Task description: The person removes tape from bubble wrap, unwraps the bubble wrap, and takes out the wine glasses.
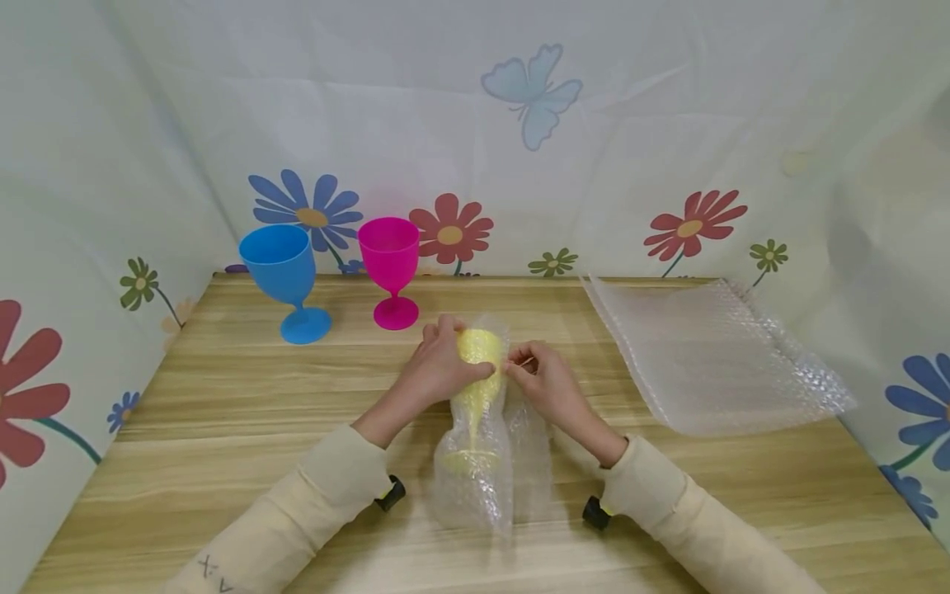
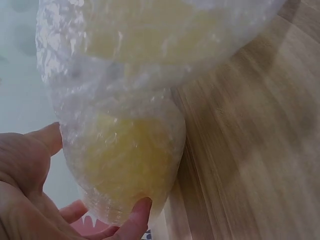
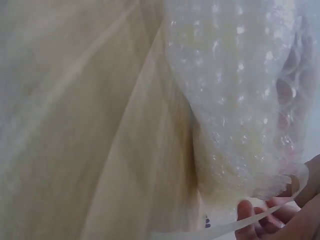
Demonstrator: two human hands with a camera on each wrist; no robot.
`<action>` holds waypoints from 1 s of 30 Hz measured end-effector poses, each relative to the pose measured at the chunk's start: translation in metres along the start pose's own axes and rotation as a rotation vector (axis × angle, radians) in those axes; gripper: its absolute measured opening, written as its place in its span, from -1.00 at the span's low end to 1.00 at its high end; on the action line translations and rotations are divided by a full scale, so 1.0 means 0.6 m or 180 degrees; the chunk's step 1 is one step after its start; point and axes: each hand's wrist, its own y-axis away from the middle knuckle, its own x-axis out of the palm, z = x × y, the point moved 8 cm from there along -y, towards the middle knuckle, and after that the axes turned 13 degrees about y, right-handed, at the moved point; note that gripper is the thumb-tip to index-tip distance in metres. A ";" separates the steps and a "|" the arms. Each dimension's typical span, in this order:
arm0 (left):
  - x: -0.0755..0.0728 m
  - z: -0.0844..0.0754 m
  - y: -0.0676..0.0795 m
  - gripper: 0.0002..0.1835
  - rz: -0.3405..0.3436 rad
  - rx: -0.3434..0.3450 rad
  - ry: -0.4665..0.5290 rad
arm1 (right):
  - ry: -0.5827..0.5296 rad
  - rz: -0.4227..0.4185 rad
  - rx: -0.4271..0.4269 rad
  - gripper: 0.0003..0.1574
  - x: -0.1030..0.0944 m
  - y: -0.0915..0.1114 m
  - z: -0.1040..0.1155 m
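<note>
A yellow goblet (image 1: 479, 396) lies wrapped in bubble wrap (image 1: 475, 503), its bowl pointing to the far side and its foot toward me. My left hand (image 1: 445, 363) grips the wrapped bowl from the left, thumb across the top. In the left wrist view, its fingers (image 2: 137, 217) curve about the bowl end. At the right side of the bowl, my right hand (image 1: 547, 384) pinches the edge of the bubble wrap. A pale translucent strip (image 3: 220, 231) runs past these fingers in the right wrist view; whether it is wrap edge or tape I cannot tell.
At the back left stand a blue goblet (image 1: 278, 264) and a pink goblet (image 1: 389, 260), both upright. A flat sheet of bubble wrap (image 1: 712, 363) lies on the right of the wooden table (image 1: 245, 462). Flower-printed cloth (image 1: 416, 124) encloses the back and sides.
</note>
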 end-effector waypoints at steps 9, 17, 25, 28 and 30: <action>0.000 0.001 0.005 -0.15 0.0096 0.0001 -0.0102 | 0.0166 0.0300 -0.0360 -0.91 -0.007 -0.013 0.022; 0.005 0.000 0.011 -0.06 0.0075 0.0023 -0.0207 | 0.0430 0.0519 -0.0047 -0.48 -0.010 -0.029 0.032; 0.009 -0.007 0.015 -0.04 0.0031 0.0101 -0.0356 | 0.1155 0.0624 0.0087 -0.20 -0.007 -0.033 0.064; 0.012 -0.008 0.015 -0.05 0.0011 0.0145 -0.0417 | 0.1346 0.0563 0.0054 -0.17 -0.007 -0.035 0.073; 0.013 -0.009 0.015 -0.06 -0.0007 0.0162 -0.0452 | 0.1397 0.0531 0.0038 -0.18 -0.007 -0.036 0.077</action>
